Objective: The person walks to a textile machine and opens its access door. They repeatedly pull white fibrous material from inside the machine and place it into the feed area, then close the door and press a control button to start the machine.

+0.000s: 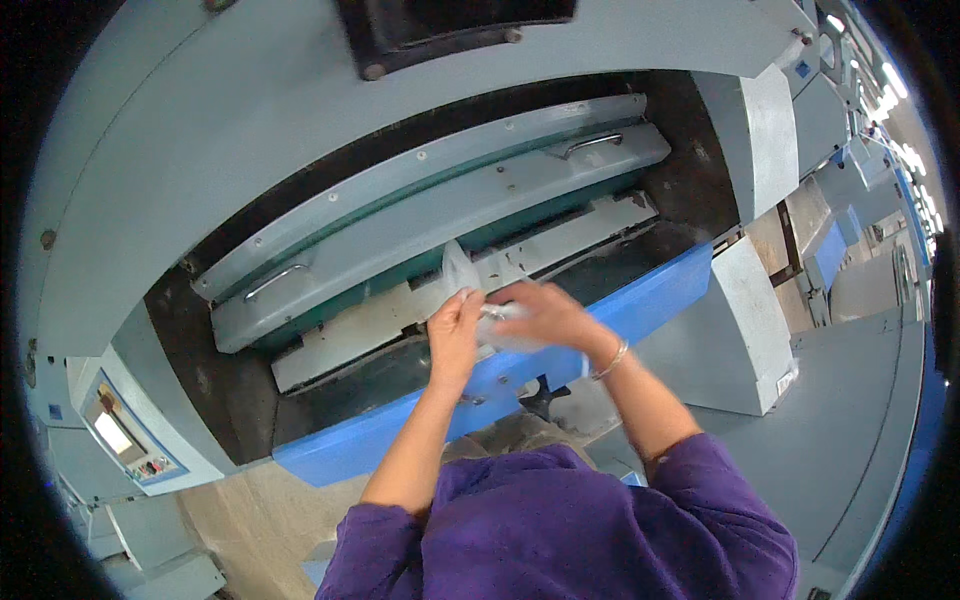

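Note:
A soft white strip of fibre, which looks like cotton sliver (pixel 458 268), hangs from the slot in the middle of the grey machine. My left hand (pixel 456 338) is closed in a pinch on it, thumb and fingers together. Just to the right, my right hand (pixel 548 318) is blurred by motion, its fingers curled around more of the white fibre. Behind both hands runs a pale, worn metal plate (pixel 350 335), chipped along its edges. Past it lies a long grey cover (pixel 440 222) with a metal handle (pixel 594 144) toward each end.
A blue front panel (pixel 350 440) crosses below my forearms. At the left stands a control panel (pixel 125 430) with a lit screen and buttons. A grey-white housing (pixel 725 335) juts out at the right. A black bracket (pixel 455 35) overhangs the top. Brown floor (pixel 260 525) shows at lower left.

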The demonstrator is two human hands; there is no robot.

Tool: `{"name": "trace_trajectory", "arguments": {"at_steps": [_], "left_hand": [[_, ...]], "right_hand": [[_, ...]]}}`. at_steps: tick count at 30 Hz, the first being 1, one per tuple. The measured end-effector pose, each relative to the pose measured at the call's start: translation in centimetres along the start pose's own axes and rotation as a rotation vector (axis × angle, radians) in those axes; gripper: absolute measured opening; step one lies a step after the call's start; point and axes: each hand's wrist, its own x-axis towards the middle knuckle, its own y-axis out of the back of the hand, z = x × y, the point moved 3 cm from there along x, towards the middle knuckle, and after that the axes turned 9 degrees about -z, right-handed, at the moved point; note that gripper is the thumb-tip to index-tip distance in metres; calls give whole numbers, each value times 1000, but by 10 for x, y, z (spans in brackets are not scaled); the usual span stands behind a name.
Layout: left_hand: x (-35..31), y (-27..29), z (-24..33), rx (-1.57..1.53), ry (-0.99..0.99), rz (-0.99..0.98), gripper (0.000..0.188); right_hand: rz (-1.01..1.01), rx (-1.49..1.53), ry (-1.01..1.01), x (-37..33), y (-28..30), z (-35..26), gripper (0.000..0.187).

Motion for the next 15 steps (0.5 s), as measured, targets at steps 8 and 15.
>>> {"name": "trace_trajectory", "arguments": {"at_steps": [8,15], "left_hand": [[28,-136,-41,-891,307,-140,22],[-88,-28,-108,-1023,265,268,17]], "right_hand": [[272,4,-154,-59,124,23,13],[22,-133,108,31,44,85,12]]}}
